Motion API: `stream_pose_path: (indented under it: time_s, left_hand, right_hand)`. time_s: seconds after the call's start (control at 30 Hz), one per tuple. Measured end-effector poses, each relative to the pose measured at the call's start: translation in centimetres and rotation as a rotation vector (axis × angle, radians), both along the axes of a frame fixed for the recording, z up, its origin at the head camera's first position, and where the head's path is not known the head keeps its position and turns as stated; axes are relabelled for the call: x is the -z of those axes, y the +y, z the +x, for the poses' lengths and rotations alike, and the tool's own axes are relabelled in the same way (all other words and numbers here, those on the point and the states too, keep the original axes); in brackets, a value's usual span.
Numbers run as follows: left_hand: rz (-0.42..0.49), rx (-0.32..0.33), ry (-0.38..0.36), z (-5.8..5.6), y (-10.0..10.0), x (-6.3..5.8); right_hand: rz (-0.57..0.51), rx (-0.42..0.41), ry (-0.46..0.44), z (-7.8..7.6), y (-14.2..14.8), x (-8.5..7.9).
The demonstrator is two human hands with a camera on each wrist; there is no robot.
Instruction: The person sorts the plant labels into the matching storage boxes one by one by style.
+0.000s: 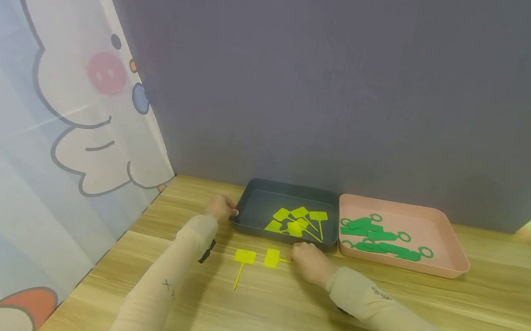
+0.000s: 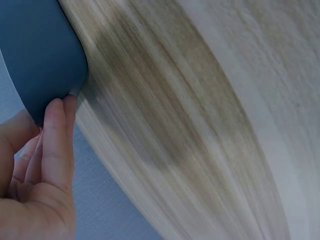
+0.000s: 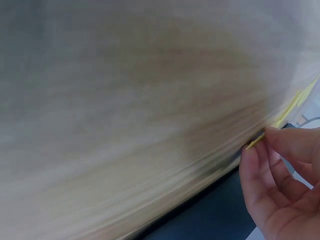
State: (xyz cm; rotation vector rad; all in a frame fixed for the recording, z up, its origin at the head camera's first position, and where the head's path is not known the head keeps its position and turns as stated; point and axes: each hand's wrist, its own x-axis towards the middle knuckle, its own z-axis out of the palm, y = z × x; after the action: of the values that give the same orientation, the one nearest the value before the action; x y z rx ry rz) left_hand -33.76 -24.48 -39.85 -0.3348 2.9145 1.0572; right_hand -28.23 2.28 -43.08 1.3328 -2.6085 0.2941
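Note:
My left hand [image 1: 222,207] pinches the left side of a dark blue-grey tray [image 1: 249,198], thumb at the rim and fingers along the outer wall in the left wrist view. Several yellow T-shaped plant labels [image 1: 318,216] lie in a loose pile inside this tray. Just in front of it, my right hand [image 1: 313,263] pinches the thin stem of a yellow plant label [image 1: 272,258] between thumb and fingertips; its flat head points left. Another yellow plant label [image 1: 245,256] lies on the table to its left, stem towards me.
A pink tray [image 1: 442,242] stands against the dark tray's right side, holding several green tags with ring ends [image 1: 382,236]. Behind both trays rises a grey panel [image 1: 311,79]. The wooden table [image 1: 269,330] meets a printed curtain [image 1: 31,179] on the left.

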Motion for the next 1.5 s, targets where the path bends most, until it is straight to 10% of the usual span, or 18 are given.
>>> stream_pose_path:
  time_s: [0.43,0.93,1.27,1.5]
  left_hand:
    - [-0.001,0.012,0.004,-0.1,-0.1,0.1]
    - [-0.003,0.005,-0.005,0.0,0.1,0.1]
    - [0.024,0.012,-0.024,-3.2,-1.3,2.8]
    - [-0.019,-0.011,0.005,-0.8,-0.3,0.9]
  right_hand:
    - [-0.057,-0.040,0.049,0.1,-0.3,-1.3]
    - [-0.125,-0.031,-0.096,-0.8,-0.9,-3.9]
    - [-0.176,0.026,-0.152,-1.8,-1.7,-4.8]
    - [-0.181,0.077,-0.161,-2.9,-2.2,-4.4]
